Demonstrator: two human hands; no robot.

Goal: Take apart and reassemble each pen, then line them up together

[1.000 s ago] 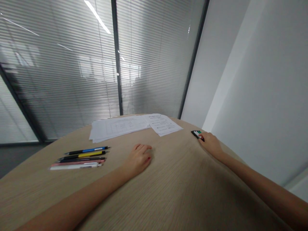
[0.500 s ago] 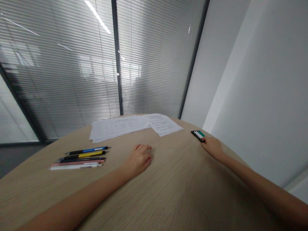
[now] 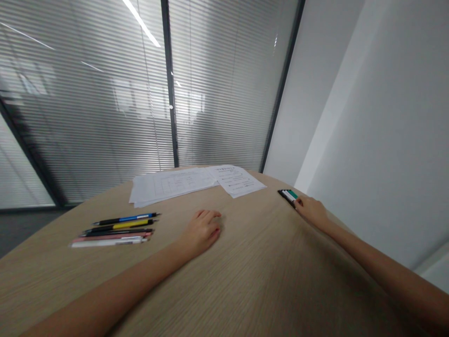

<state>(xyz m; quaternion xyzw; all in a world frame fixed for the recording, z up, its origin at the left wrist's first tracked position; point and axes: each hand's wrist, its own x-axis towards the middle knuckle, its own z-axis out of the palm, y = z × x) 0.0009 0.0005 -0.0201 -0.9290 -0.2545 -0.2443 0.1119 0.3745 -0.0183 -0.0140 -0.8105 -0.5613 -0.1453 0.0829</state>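
My left hand [image 3: 205,228] lies palm down on the wooden table [image 3: 266,276], near its middle, fingers loosely bent and holding nothing. My right hand [image 3: 310,209] reaches far to the right edge, and its fingertips touch the near ends of a small bunch of markers [image 3: 287,195], black, white and green, lying on the table. The fingers rest against them without wrapping round them. A row of several pens and pencils [image 3: 117,228] lies to the left of my left hand, a short way off.
Printed paper sheets [image 3: 191,182] are spread at the far side of the table. Behind stands a glass partition with closed blinds [image 3: 105,93]. A white wall [image 3: 379,117] runs close along the table's right edge.
My right hand drew back a little from the markers, uncovering more of them, and now touches only their near ends. My left hand has stayed in place.
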